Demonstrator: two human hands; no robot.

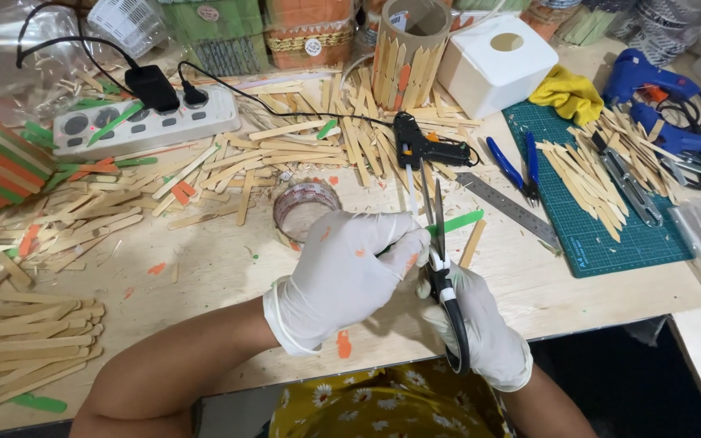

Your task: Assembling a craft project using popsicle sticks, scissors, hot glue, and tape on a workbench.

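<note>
Left hand: the white-gloved left hand (349, 272) is curled, fingers pinching one end of a flat green wooden craft stick (458, 222) that pokes out to the right, above the table edge.
Right hand: the white-gloved right hand (480, 324) is closed through the handles of black-handled steel scissors (440, 268); the blades point away from the person and stand open around the green stick.
Just behind: a roll of clear tape (305, 209) lies close beyond the left hand, and a black glue gun (423, 150) sits just past the scissor tips.
Right side: a steel ruler (506, 208), blue-handled pliers (517, 166) and a green cutting mat (602, 235) carrying plain sticks.
Left side: a white power strip (144, 122) and loose heaps of plain wooden sticks (34, 349) on the pale wooden table (204, 268).
</note>
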